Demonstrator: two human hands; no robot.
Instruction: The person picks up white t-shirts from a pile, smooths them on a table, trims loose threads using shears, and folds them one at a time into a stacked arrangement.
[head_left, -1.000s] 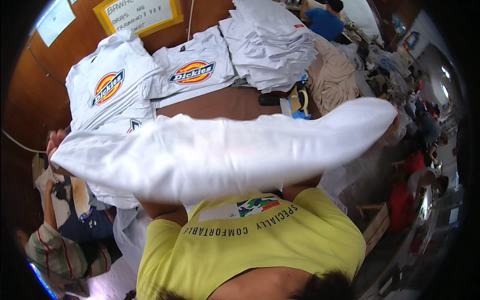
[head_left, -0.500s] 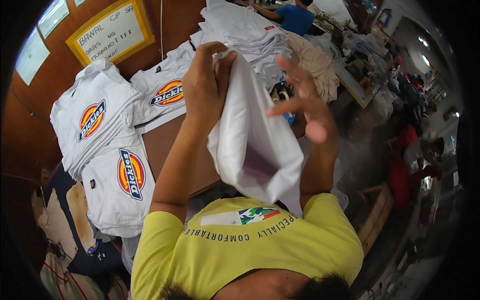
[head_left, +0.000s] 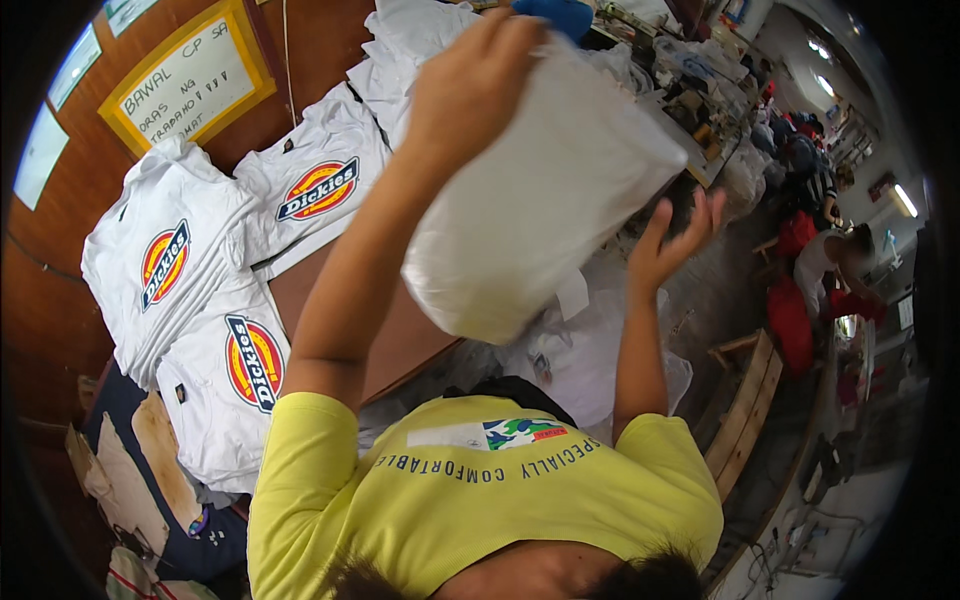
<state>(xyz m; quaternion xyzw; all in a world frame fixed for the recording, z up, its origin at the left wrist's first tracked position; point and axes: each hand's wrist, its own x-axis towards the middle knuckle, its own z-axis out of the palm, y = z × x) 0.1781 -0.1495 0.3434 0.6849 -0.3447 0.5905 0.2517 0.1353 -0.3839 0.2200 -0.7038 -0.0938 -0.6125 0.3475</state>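
Observation:
A white shirt (head_left: 540,190) hangs spread out in front of me, its lower edge rounded and a corner jutting to the right. My left hand (head_left: 480,90) is raised high, fingers closed on the shirt's upper edge; its fingertips are partly hidden by the hand. To the right of the cloth, apart from it, my right hand (head_left: 678,240) is held up with fingers spread and nothing in them. Below the shirt lies the brown table top (head_left: 400,350).
White T-shirts with a red, yellow and blue print (head_left: 165,265) lie stacked at the left. More white shirts (head_left: 400,60) are piled at the back. A yellow-framed sign (head_left: 190,85) is on the wooden wall. Clear plastic bags (head_left: 600,350) and a wooden bench (head_left: 745,410) stand right.
The shirt has swung up and opened out from a narrow folded hang. My left hand has risen and moved right; my right hand has moved right and down, away from the cloth.

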